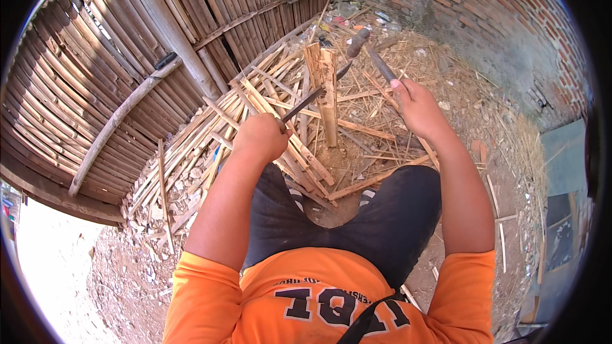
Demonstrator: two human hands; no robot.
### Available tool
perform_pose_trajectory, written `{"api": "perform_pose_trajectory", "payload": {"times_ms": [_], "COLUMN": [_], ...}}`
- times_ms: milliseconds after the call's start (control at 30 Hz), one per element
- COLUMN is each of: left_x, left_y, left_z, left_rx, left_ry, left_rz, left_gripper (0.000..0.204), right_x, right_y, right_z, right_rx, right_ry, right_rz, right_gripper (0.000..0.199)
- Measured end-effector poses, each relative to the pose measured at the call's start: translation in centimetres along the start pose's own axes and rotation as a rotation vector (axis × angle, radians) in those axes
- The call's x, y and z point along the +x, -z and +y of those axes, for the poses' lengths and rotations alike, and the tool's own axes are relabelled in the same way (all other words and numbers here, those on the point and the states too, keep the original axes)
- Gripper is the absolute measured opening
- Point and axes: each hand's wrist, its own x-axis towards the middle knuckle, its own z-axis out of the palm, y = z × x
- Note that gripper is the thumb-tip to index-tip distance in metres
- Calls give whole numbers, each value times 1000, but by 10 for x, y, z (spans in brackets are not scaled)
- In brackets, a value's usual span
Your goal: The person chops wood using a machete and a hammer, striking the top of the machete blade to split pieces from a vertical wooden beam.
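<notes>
An upright piece of wood [327, 111] stands on the ground in front of me, split at its top. My left hand [261, 138] is closed round the handle of a machete [302, 104]. Its dark blade passes through the wood below the top, and the tip shows on the far right side. In my right hand [417, 109] is a hammer [381, 65], gripped by its handle. The hammer head is up and to the right of the wood, apart from it and from the blade.
Split wood strips [223, 114] lie heaped at the left and around the upright piece. A bamboo wall [146, 44] stands on the left, a brick wall [484, 19] at the far right. Straw and rubble cover the ground; bluish panels [564, 159] stand at right.
</notes>
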Motion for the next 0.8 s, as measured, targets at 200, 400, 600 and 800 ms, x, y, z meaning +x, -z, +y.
{"api": "perform_pose_trajectory", "payload": {"times_ms": [200,400,600,800], "left_x": [4,7,5,5], "left_y": [-7,-10,-16,-18], "left_z": [5,1,8,8], "left_rx": [7,-41,-46,-38], "left_ry": [46,9,56,0], "left_rz": [-7,10,-6,-1], "left_gripper": [37,35,34,33], "right_x": [-12,-7,-11,-18], "right_y": [-8,-40,-12,-63], "right_z": [-15,17,-9,22], "right_rx": [163,40,179,75], "right_ry": [121,-15,79,-44], "right_rz": [238,9,219,-17], "right_gripper": [52,51,53,51]}}
